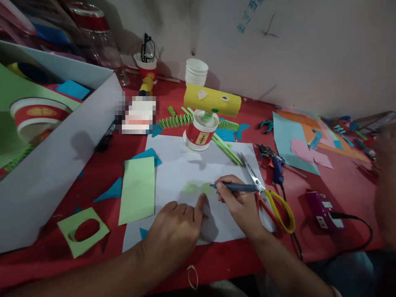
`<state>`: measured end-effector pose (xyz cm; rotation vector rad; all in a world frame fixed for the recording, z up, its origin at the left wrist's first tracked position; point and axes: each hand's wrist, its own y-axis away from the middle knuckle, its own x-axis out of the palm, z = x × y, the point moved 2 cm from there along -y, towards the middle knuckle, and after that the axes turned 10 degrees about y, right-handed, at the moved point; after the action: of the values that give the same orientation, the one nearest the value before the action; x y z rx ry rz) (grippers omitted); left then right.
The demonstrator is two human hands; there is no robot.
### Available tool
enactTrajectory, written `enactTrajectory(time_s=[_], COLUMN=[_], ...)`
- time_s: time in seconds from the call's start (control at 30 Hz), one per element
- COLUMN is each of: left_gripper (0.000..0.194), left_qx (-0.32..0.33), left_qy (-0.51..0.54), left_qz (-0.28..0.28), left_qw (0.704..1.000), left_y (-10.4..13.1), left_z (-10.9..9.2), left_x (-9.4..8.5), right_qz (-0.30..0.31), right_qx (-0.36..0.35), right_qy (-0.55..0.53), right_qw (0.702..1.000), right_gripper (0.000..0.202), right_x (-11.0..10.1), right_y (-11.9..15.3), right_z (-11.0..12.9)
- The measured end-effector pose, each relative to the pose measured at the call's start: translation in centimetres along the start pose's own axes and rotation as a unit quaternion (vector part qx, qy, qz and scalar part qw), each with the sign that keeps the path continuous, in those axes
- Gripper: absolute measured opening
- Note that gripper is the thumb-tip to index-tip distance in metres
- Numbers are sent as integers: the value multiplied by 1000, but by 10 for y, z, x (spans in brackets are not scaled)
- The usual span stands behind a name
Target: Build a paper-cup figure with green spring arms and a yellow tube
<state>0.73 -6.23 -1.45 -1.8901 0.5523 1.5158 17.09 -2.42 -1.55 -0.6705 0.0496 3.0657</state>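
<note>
My right hand (238, 202) is closed around a dark blue pen (239, 187). The pen's tip meets a pale green paper circle (205, 188) on the white sheet (173, 161). My left hand (177, 220) lies on that sheet, its index finger stretched out and touching the circle's lower edge, the other fingers bent and holding nothing. A second pale green circle (189, 188) lies just left of the first. Beyond them stands a paper-cup figure (201, 130) with a yellow tube on top and folded green strips as arms. Scissors (261, 185) with red and yellow handles lie beside my right hand.
At left stands a white box (89, 132) with crafts in it. Green paper (137, 189) and a cut-out green piece (83, 232) lie nearby. A glue gun (276, 167), purple power block (324, 210) and cord are at right. Another person's arm (385, 185) shows at the right edge.
</note>
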Motion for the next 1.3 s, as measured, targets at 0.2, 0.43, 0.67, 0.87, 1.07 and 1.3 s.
enactTrajectory(time_s=[0.2, 0.43, 0.67, 0.87, 1.07, 1.3], left_gripper=[42, 47, 47, 43, 41, 41], left_qx=[-1, -2, 8, 8, 4, 0], left_qy=[-1, 27, 28, 30, 26, 16], left_qz=[17, 41, 15, 3, 10, 5], left_qw=[1000, 999, 999, 1000, 1000, 1000], left_y=[1, -1, 0, 1, 0, -2], left_z=[2, 4, 4, 4, 4, 3], left_x=[4, 4, 5, 5, 4, 6], right_qz=[-2, 7, 11, 10, -3, -6], right_qx=[10, 4, 1, -6, -11, -22], right_qy=[31, 85, 118, 135, 149, 154], right_qw=[999, 996, 993, 991, 989, 988], right_gripper=[4, 3, 3, 3, 2, 3], right_x=[3, 4, 3, 4, 5, 5], right_y=[2, 1, 2, 1, 1, 1], right_z=[2, 2, 1, 3, 2, 3])
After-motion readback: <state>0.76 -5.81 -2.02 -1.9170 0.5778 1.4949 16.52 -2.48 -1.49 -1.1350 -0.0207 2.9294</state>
